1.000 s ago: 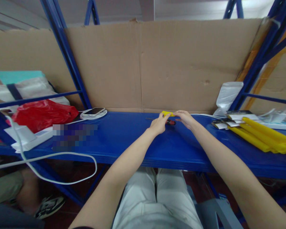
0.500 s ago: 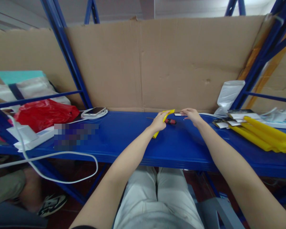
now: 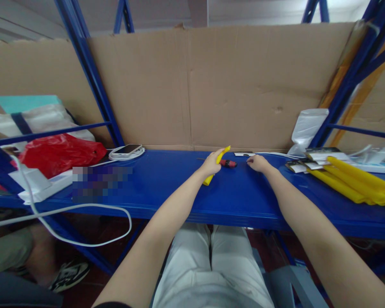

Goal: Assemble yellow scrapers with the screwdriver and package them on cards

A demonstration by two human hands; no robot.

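My left hand (image 3: 212, 164) is wrapped round a yellow strip-like piece (image 3: 223, 154), which sticks out above and below the fingers. Just right of it, a red and black screwdriver (image 3: 228, 163) lies on the blue table (image 3: 167, 179). My right hand (image 3: 257, 163) is low over the tabletop, its fingers pressed together; whatever they pinch is too small to make out. Behind that hand lies a small white flat item (image 3: 244, 154). Several yellow rolled pieces (image 3: 359, 184) with white and black ends are piled at the right.
A phone (image 3: 129, 149) rests on a coiled white cable at the back left. Near it are a red bag (image 3: 64, 152) and a white power strip (image 3: 48, 190). Cardboard (image 3: 237, 85) stands behind the table. A person's leg and shoe (image 3: 69, 276) show at lower left.
My right hand has moved slightly toward me, off the white flat item, and its fingers have closed. My left hand has shifted a little left and tilted the yellow piece.
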